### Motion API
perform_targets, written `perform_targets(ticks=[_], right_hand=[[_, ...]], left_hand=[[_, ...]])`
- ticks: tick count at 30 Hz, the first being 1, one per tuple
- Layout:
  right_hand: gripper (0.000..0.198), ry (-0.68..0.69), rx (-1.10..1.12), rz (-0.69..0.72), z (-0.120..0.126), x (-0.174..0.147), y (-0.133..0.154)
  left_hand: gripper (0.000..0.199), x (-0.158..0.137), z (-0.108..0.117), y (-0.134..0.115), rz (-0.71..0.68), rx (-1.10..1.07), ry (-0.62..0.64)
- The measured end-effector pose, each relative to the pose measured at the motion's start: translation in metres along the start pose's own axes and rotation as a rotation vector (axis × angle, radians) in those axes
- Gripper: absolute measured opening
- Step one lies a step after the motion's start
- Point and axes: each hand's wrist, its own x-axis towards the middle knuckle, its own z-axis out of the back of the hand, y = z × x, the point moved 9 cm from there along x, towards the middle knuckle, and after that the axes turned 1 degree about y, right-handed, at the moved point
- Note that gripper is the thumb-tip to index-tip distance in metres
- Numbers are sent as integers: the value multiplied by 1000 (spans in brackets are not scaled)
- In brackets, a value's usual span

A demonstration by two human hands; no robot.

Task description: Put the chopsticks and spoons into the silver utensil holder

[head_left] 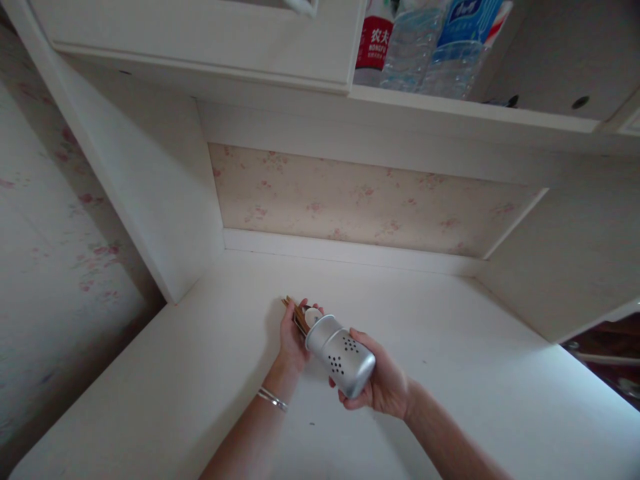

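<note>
A silver metal utensil holder (341,357) with groups of small round holes lies tilted in the air, its mouth toward the upper left. My right hand (383,380) is wrapped round its base end. Out of the mouth stick several brown chopsticks (299,319) and a pale round spoon head (313,316). My left hand (294,340) cups these utensils at the mouth, fingers curled behind them; its fingers are partly hidden. A silver bracelet (273,399) is on my left wrist.
Below my hands spreads a white desktop (240,333), with side panels left and right. Overhead, a cabinet shelf (475,110) holds plastic bottles (415,47) and a blue package (467,23). Floral wallpaper (350,200) covers the back.
</note>
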Motion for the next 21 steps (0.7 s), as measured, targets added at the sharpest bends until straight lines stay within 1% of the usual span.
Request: perform_targets(ticks=[3,8,10,13,15,19,21], right_hand=[[72,43,64,-15,-4,0,-10],[74,71,127,-11,-1,1,-25],[75,88,147,-12,-1,1,-30],[76,86,163,-18,1,1,-36],[76,83,162,-13,3,2,-41],[74,108,134,-9,11,7,-51],[74,123,121,-6,19,11,-56]], left_hand=[[31,6,8,-5,-26,-84,-33],[26,15,24,-12,-41,-194,-159],[25,16,23,-14,-25,-214,-147],[23,16,14,-16,37,-231,-48],[21,16,11,-19,53,-241,-14],[24,19,17,-29,25,-202,-52],[26,20,23,-39,-29,-113,-88]])
